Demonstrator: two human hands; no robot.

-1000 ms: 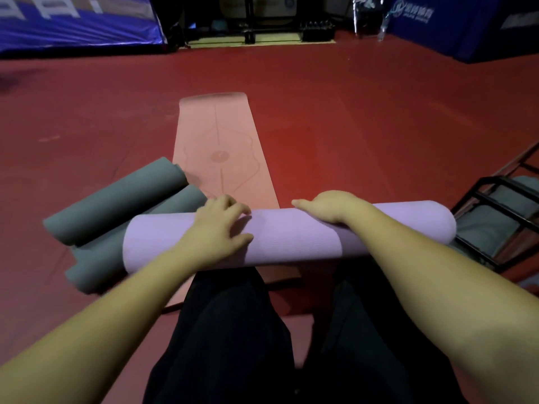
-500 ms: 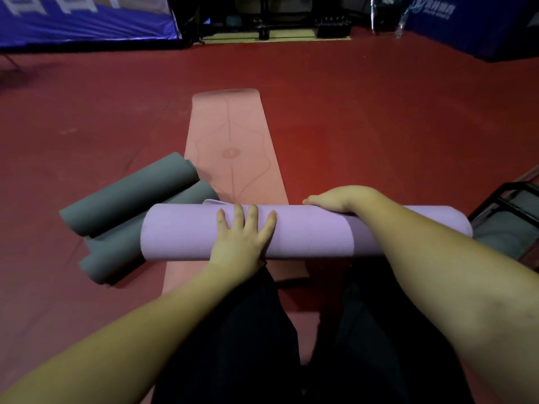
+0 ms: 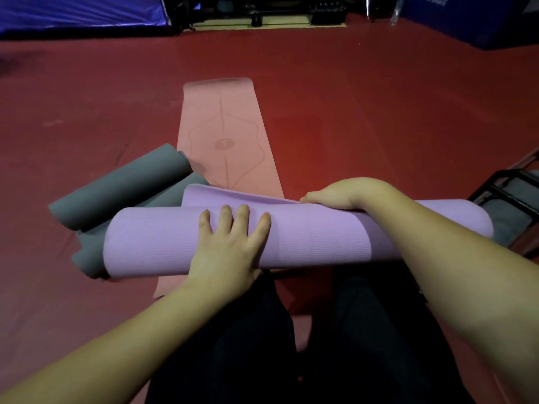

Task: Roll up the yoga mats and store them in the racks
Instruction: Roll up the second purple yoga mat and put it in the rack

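A rolled lilac yoga mat [image 3: 315, 234] lies crosswise in front of my knees, its loose outer flap lifted along the far side. My left hand [image 3: 230, 246] presses flat on the roll with straight, spread fingers. My right hand [image 3: 338, 193] curls over the roll's far edge and grips the flap. Beneath it a pink mat [image 3: 224, 132] stretches flat away from me. Two rolled grey mats [image 3: 122, 188] lie side by side to the left, their near ends under the lilac roll's left end.
A black metal rack [image 3: 507, 193] holding a grey mat stands at the right edge. Red floor surrounds the mats. Blue padded walls [image 3: 73, 13] and dark equipment line the far side. My dark trousers fill the bottom middle.
My left hand went from curled on the roll to lying flat with fingers spread. The lilac mat's outer flap has lifted away on the far side under my right hand.
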